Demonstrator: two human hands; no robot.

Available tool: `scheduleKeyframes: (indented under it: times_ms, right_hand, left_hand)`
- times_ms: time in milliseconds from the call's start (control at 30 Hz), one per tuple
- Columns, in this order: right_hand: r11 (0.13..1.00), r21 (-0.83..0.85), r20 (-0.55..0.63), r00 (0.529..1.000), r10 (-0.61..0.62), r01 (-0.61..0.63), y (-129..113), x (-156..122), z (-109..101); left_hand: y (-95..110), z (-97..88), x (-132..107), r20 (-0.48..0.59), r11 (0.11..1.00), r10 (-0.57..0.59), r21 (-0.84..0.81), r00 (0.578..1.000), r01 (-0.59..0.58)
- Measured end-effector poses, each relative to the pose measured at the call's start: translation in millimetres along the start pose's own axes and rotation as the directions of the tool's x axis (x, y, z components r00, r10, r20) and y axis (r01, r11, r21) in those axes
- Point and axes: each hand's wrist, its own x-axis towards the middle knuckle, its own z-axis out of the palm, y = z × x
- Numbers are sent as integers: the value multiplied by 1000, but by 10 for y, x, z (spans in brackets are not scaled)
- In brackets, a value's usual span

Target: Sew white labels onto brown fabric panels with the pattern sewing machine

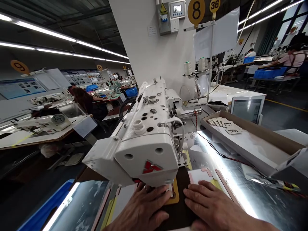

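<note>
A white industrial sewing machine (146, 134) with a red emblem on its head stands in front of me on a shiny metal table (252, 192). Under its head lies a dark brown piece of fabric (176, 211) inside a template with pink and yellow edges (202, 175). My left hand (141, 208) lies flat on the fabric just below the machine head, fingers spread. My right hand (211, 205) lies flat beside it on the fabric and template, fingers stretched out. Neither hand holds anything.
A shallow cardboard tray (262, 134) with printed labels (228, 125) sits at the right, a touch screen (247, 109) behind it. Thread cones (188, 68) stand on a rack behind the machine. A blue bin (43, 211) is at lower left. Other people work at distant tables.
</note>
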Motion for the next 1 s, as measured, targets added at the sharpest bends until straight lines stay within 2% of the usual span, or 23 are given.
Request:
scheduleKeyframes:
  times_ms: [133,367,533,600,700,833,1000]
  right_hand:
    - [997,34,33,997,73,-74,-7,-66,117]
    - [997,-17,52,996,75,-74,48,-19,49]
    - [994,-24,-42,993,107,-108,62,-116,277]
    - [993,-45,-75,991,108,-112,50,-130,302]
    - [991,-92,-108,990,91,-101,28,-91,166]
    - [990,-143,-40,999,11,-17,11,-13,-88]
    - [990,-139,-53,999,12,-19,0,-2,-136]
  left_hand:
    - [-52,106,5,2,999,-47,-12,999,47]
    - [-78,134,76,-26,987,-151,-67,988,149]
    - [-59,58,95,-26,983,-170,-75,985,167]
    - [-58,52,74,-10,981,-181,-79,984,179]
    - [-49,66,25,-2,984,-170,-61,985,170]
    - [-12,55,-3,-50,990,-142,-34,989,140]
    - [0,-15,-19,-44,989,-147,3,988,147]
